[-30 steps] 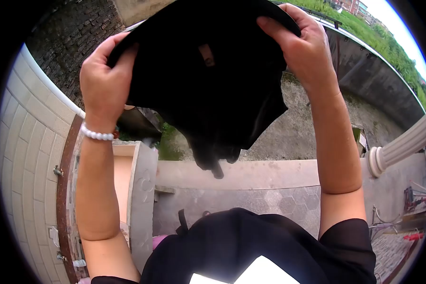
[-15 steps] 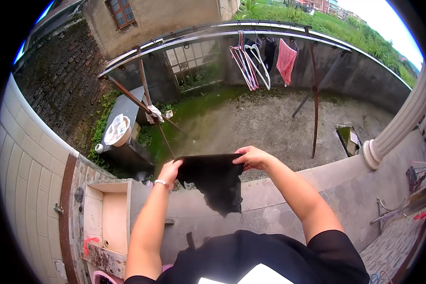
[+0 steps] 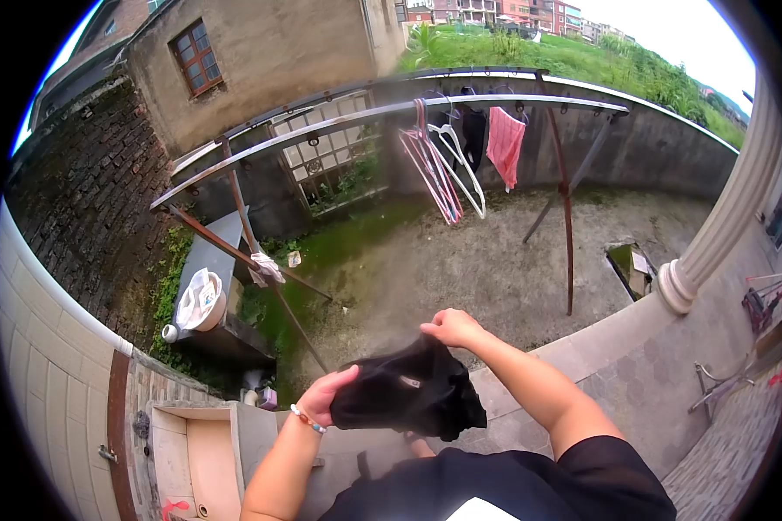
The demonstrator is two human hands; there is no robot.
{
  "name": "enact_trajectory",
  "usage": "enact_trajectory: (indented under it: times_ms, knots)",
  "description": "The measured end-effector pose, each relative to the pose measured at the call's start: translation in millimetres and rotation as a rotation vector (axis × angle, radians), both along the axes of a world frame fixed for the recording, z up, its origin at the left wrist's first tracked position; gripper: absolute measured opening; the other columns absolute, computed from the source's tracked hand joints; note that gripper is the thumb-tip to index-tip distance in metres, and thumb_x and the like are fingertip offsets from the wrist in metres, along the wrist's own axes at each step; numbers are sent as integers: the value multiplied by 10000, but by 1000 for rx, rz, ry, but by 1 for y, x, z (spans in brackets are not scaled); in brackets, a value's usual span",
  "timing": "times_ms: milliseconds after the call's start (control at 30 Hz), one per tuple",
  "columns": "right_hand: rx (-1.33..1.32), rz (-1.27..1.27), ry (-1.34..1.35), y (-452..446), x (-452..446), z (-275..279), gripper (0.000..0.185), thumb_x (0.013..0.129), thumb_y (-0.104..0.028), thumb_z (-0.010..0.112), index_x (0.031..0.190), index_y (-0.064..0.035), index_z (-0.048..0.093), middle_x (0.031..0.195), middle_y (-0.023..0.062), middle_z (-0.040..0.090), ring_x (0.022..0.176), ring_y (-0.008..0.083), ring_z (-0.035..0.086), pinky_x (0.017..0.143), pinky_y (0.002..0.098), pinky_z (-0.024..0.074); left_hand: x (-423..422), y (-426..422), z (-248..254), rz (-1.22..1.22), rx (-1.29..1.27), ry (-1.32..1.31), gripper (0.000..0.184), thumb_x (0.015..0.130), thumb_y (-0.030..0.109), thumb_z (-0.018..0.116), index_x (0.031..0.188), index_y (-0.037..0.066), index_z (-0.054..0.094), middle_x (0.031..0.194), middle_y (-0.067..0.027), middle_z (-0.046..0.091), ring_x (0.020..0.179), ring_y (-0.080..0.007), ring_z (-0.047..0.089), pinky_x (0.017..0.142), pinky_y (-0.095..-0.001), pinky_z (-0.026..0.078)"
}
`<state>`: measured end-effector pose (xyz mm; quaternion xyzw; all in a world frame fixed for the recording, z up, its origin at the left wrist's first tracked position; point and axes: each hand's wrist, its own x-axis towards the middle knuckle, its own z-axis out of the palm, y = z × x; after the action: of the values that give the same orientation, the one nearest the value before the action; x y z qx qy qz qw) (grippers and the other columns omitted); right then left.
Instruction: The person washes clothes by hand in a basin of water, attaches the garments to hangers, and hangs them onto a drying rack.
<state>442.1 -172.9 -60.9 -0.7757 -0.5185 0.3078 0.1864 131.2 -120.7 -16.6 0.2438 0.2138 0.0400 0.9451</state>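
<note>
You're outdoors in daylight: mossy concrete ground [image 3: 460, 252], grey boundary wall [image 3: 652, 161] behind, green field [image 3: 478, 54] beyond, pale sky [image 3: 669, 35]. Dark brick wall [image 3: 87, 200] and plastered building [image 3: 278, 69] with brown-framed window [image 3: 197, 57] to your left, fluted column [image 3: 726, 204] to your right. Grey paving [image 3: 639, 373] nearest you.

The cloth [image 3: 391, 399] is between the left hand [image 3: 324, 398] and the right hand [image 3: 454, 330]. Past it, hangers [image 3: 434, 174] and a rag [image 3: 505, 148] hang from a rail [image 3: 356, 119], the rag to the right. A sink [image 3: 213, 451] is on the left, a pillar [image 3: 712, 234] on the right.
</note>
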Motion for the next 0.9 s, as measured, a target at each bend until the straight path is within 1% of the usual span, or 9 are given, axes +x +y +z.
enact_trajectory:
  times_ms: [100, 133, 200, 367, 467, 567, 600, 700, 900]
  knots:
    - [604, -114, -39, 34, 14, 37, 288, 890, -312, 621, 976, -50, 704, 984, 175, 682, 958, 338, 640, 873, 433, 493, 19, 17, 7, 75, 242, -4, 380, 931, 100, 605, 1292, -5, 549, 1265, -123, 622, 1125, -242, 627, 1015, -384, 477]
    - [887, -194, -82, 53, 23, 53, 132, 870, -172, 648, 890, -51, 696, 847, 132, 641, 773, 262, 640, 728, 357, 512, 22, 25, -1, 76, 207, 23, 386, 889, 45, 643, 1268, 11, 576, 1233, -114, 640, 1091, -226, 641, 982, -382, 500]
    - [1115, -249, -160, 89, 53, 102, 130, 896, -111, 606, 949, -45, 705, 862, 119, 640, 748, 251, 627, 697, 348, 506, 28, 37, -5, 76, 180, 49, 376, 882, 41, 653, 1252, 18, 586, 1174, -103, 661, 1043, -217, 658, 925, -371, 534]
    - [999, -510, -458, 173, 130, 115, 280, 903, -184, 571, 1119, -37, 673, 1079, 189, 667, 986, 340, 642, 899, 401, 493, 33, 84, -25, 97, 80, 29, 332, 904, 64, 632, 1228, 6, 597, 1148, -118, 665, 1020, -230, 666, 894, -380, 550]
    - [674, -637, -274, 191, 142, 115, 308, 896, -200, 546, 1116, -28, 675, 1098, 215, 668, 1018, 350, 642, 910, 426, 487, 29, 115, -42, 65, -35, 22, 335, 941, 111, 578, 1254, -6, 575, 1198, -143, 649, 1074, -265, 649, 940, -413, 526]
    - [570, -630, -118, 190, 143, 124, 307, 881, -234, 570, 1066, -25, 699, 1072, 201, 683, 1028, 338, 647, 906, 416, 488, 28, 139, -54, 34, -234, -41, 363, 967, 143, 521, 1291, -18, 540, 1261, -170, 616, 1146, -304, 611, 1002, -444, 481]
    - [689, -658, -136, 195, 147, 115, 257, 886, -212, 561, 969, -30, 721, 1002, 181, 699, 983, 331, 660, 880, 409, 496, 26, 146, -54, 20, -249, -61, 370, 969, 145, 512, 1300, -19, 533, 1272, -173, 609, 1159, -309, 601, 1019, -446, 466]
    - [948, -658, -266, 195, 155, 114, 232, 888, -186, 548, 927, -31, 716, 965, 182, 699, 949, 329, 665, 858, 403, 502, 26, 159, -52, 11, -274, -101, 385, 971, 149, 493, 1316, -21, 517, 1296, -179, 593, 1190, -320, 578, 1055, -450, 433]
    - [879, -652, -229, 173, 152, 136, 210, 911, -160, 574, 965, -21, 722, 944, 131, 732, 861, 214, 696, 788, 336, 528, 32, 179, -54, 87, -198, -69, 392, 966, 167, 492, 1308, -22, 522, 1284, -172, 599, 1187, -321, 578, 1059, -456, 426]
